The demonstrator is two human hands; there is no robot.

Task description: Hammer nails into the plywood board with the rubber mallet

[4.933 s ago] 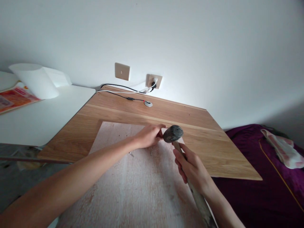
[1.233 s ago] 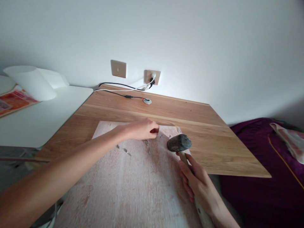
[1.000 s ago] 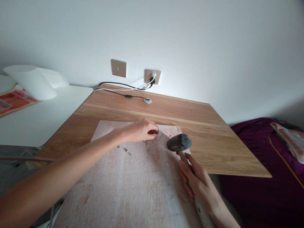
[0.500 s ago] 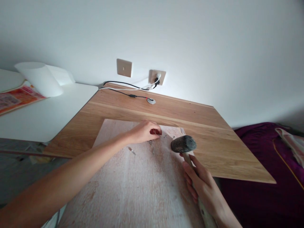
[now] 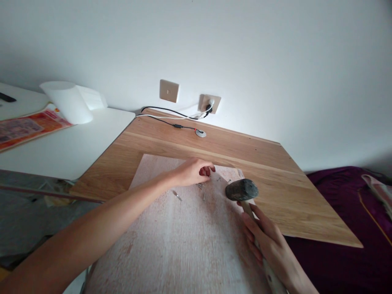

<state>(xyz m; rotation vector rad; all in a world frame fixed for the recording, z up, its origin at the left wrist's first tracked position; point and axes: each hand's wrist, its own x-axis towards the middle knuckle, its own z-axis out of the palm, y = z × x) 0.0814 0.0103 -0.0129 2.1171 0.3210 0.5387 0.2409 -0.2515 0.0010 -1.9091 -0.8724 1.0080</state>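
Note:
My right hand (image 5: 268, 241) is wrapped round the wooden handle of a hammer (image 5: 242, 190), whose dark head hovers just above the pale whitewashed board (image 5: 183, 241). My left hand (image 5: 194, 171) reaches across the board with its fingertips pinched together over several small nails (image 5: 200, 186). What the pinch holds is too small to make out. One nail (image 5: 176, 195) lies apart to the left.
The board lies on a wooden desk (image 5: 275, 196) against a white wall with a switch (image 5: 169, 90) and a socket (image 5: 209, 103) with cables. A white table (image 5: 67, 143) with a white paper roll (image 5: 67, 102) stands left. Purple bedding (image 5: 343, 245) lies right.
The hammer head has drawn back to the right, away from my left hand. My left hand left the spot beside the hammer head and now pinches over the loose nails.

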